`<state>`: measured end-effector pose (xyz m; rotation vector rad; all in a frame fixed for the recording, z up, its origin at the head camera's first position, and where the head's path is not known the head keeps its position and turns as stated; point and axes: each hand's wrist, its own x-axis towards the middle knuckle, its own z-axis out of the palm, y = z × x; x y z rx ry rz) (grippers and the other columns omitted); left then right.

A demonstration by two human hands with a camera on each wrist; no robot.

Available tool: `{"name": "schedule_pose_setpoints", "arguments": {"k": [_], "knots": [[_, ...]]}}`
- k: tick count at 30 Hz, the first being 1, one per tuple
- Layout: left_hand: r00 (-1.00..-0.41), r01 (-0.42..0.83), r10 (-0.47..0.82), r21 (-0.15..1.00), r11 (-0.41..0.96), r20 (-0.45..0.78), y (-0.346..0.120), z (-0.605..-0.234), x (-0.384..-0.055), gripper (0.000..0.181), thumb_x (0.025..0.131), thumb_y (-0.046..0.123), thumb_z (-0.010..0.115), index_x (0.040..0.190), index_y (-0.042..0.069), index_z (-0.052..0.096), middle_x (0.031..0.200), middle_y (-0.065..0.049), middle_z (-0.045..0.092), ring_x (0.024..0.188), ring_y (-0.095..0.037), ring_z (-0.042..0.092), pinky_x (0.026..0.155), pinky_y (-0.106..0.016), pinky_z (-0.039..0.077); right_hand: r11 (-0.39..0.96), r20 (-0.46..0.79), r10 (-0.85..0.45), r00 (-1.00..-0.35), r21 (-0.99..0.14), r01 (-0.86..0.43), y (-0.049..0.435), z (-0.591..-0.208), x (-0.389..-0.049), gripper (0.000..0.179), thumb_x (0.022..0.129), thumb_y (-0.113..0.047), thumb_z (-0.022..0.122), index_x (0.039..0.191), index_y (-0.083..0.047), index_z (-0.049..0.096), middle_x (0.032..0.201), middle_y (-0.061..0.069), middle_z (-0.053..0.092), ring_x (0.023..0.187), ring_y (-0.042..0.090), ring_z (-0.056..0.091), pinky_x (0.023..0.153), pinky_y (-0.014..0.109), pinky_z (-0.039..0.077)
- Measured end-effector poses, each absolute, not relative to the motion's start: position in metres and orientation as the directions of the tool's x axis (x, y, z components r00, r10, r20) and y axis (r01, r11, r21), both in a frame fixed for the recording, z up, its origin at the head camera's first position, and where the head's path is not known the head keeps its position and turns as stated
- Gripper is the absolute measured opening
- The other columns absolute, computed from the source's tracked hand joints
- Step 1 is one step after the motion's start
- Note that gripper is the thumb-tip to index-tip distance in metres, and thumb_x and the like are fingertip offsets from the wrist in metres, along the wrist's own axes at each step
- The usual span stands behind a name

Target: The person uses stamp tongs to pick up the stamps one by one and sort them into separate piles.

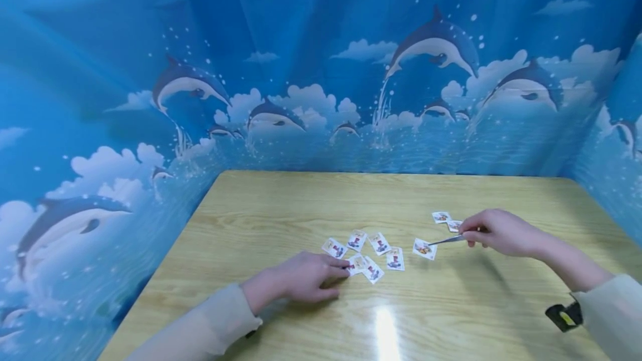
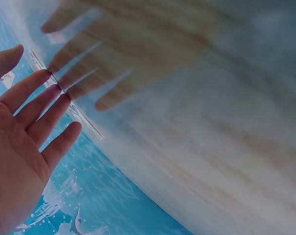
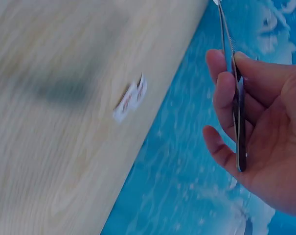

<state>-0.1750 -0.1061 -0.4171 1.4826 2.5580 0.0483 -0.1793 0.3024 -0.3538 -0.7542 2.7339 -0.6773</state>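
My right hand (image 1: 501,232) grips metal tweezers (image 3: 240,115) between thumb and fingers. At the tweezers' tips is a small white picture card (image 1: 423,250), just right of a cluster of similar cards. Only a white bit of it shows at the top of the right wrist view. My left hand (image 1: 308,277) rests low at the table, its fingertips on the edge of a card (image 1: 356,264) in the cluster. In the left wrist view the fingers (image 2: 33,90) are extended and spread, mirrored in the glossy tabletop.
Other cluster cards (image 1: 379,244) lie in the middle of the wooden table (image 1: 281,199), some overlapping. Two more cards (image 1: 441,217) lie further back by the right hand. A blue dolphin-print curtain (image 1: 301,71) hangs behind the table and along its sides.
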Motion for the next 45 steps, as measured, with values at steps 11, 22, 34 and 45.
{"name": "schedule_pose_setpoints", "arguments": {"k": [11,22,34,45], "knots": [[-0.491,0.852,0.859,0.123,0.508,-0.145,-0.112,-0.416,-0.171,0.048,0.098,0.042,0.054,0.141,0.020,0.052,0.148,0.003,0.043,0.133,-0.016,0.043,0.106,-0.035,0.040,0.829,-0.125,-0.479,-0.869,-0.390,-0.401,0.344,-0.359,-0.199,0.015,0.094,-0.005,0.060,0.100,0.003,0.071,0.079,-0.007,0.065,0.067,0.010,0.058,0.057,0.029,0.048],[-0.490,0.857,0.863,0.113,0.503,-0.126,-0.110,-0.418,-0.173,0.049,0.097,0.041,0.055,0.141,0.020,0.052,0.149,0.003,0.042,0.133,-0.017,0.043,0.105,-0.035,0.040,0.862,-0.039,-0.468,-0.883,-0.242,-0.446,0.348,-0.368,-0.222,0.018,0.090,-0.007,0.064,0.101,0.005,0.071,0.082,-0.002,0.070,0.071,0.015,0.064,0.065,0.044,0.054],[-0.490,0.856,0.861,0.111,0.505,-0.133,-0.107,-0.418,-0.172,0.049,0.097,0.041,0.056,0.140,0.020,0.053,0.149,0.004,0.042,0.133,-0.016,0.043,0.106,-0.034,0.039,0.889,0.029,-0.428,-0.903,-0.169,-0.426,0.339,-0.375,-0.230,0.018,0.089,-0.006,0.066,0.103,0.004,0.072,0.089,0.009,0.072,0.078,0.025,0.067,0.084,0.061,0.044],[-0.498,0.848,0.855,0.121,0.515,-0.146,-0.107,-0.419,-0.172,0.049,0.097,0.041,0.055,0.141,0.021,0.051,0.149,0.004,0.041,0.134,-0.016,0.042,0.107,-0.035,0.038,0.892,0.046,-0.415,-0.909,-0.174,-0.416,0.336,-0.380,-0.233,0.018,0.090,-0.006,0.065,0.104,0.003,0.072,0.093,0.013,0.071,0.086,0.034,0.067,0.087,0.067,0.037]]}}
